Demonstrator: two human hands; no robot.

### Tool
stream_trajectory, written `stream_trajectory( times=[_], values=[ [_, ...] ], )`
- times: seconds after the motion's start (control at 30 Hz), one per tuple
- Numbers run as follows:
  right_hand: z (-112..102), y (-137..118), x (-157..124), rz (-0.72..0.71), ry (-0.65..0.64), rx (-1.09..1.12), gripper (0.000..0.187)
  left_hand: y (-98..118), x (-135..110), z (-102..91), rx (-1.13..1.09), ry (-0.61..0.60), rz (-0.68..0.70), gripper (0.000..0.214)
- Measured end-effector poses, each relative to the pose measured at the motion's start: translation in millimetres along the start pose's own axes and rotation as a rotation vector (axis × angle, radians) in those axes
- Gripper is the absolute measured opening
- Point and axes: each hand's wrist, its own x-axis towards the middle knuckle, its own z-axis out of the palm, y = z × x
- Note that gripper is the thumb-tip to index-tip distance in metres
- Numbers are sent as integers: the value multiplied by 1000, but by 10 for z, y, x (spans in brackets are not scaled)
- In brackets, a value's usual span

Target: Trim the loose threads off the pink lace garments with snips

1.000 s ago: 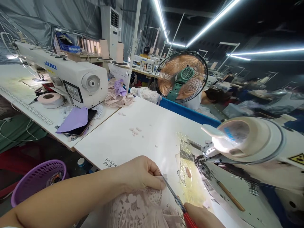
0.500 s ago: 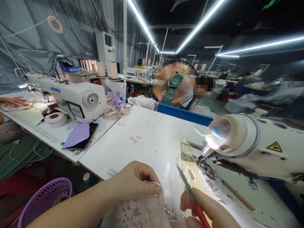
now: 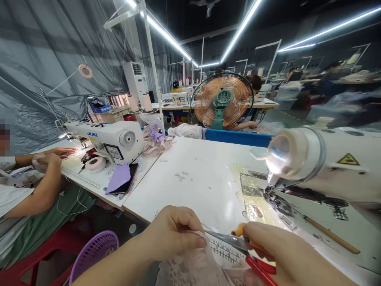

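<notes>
My left hand point(image 3: 175, 228) pinches the upper edge of a pale pink lace fabric point(image 3: 190, 264) between thumb and fingers. The lace hangs below that hand over the front of the table. My right hand point(image 3: 268, 240) is wrapped round a pair of scissors point(image 3: 228, 238) with red handles. Its blades point left, and their tips reach the fabric edge beside my left fingertips. I cannot tell whether the tips touch the cloth. A printed ruler scale point(image 3: 223, 250) on the tabletop lies partly under the blades.
A white sewing machine point(image 3: 324, 159) stands at the right, its lamp lit, with a wooden-handled tool point(image 3: 331, 234) near it. Small pale scraps point(image 3: 181, 175) dot the white table point(image 3: 208, 155). At left are a JUKI machine point(image 3: 119, 137), a phone point(image 3: 129, 180), a purple basket point(image 3: 95, 250) and a co-worker's arm point(image 3: 44, 186).
The scissors have swung from pointing up, apart from the lace, to pointing left at its edge by my left fingers. The view has turned left, bringing more of the co-worker into sight.
</notes>
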Motion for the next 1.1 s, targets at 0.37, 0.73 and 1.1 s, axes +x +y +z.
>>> stream_trajectory(
  times=[0.37, 0.73, 1.1],
  values=[
    [-138, 16, -148, -47, 31, -131, 42, 108, -43, 125, 175, 17, -25, 27],
    [-155, -38, -164, 26, -40, -138, 23, 146, -36, 146, 218, -7, -25, 21],
    [-32, 46, -192, 131, -46, 79, 30, 87, 18, 98, 158, -4, 22, 20]
  ],
)
